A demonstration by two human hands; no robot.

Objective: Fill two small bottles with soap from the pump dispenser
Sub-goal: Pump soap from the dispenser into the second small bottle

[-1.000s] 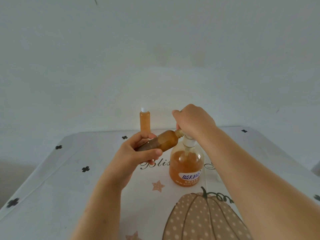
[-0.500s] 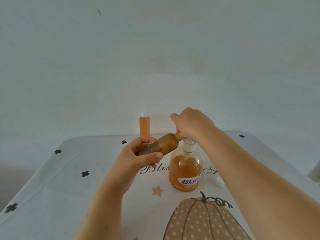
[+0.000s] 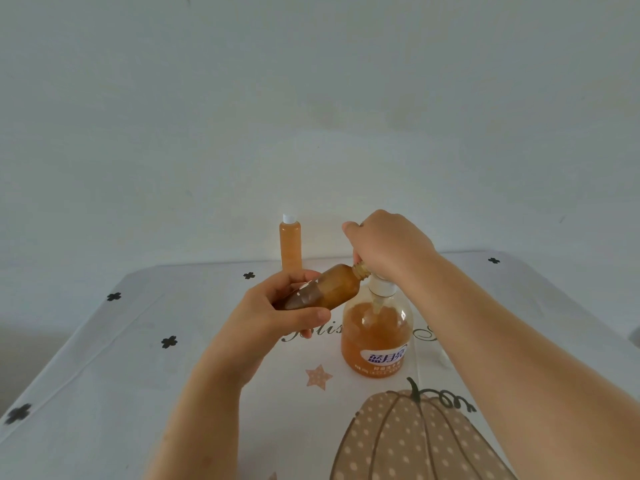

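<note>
We see left hand (image 3: 273,317) gripping tilted amber bottle (image 3: 332,289), neck at nozzle; right hand (image 3: 388,247) curled over pump dispenser (image 3: 377,341) head. Grips unchanged since earlier.

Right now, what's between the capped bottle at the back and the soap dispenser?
The tilted brown bottle, held in the left hand, with its neck up at the pump of the dispenser. Seen in the head view.

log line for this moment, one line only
step: filling | left hand: holds amber bottle tilted, mouth at pump dispenser head | right hand: curled over that head | capped bottle: upright behind, looks full
</note>
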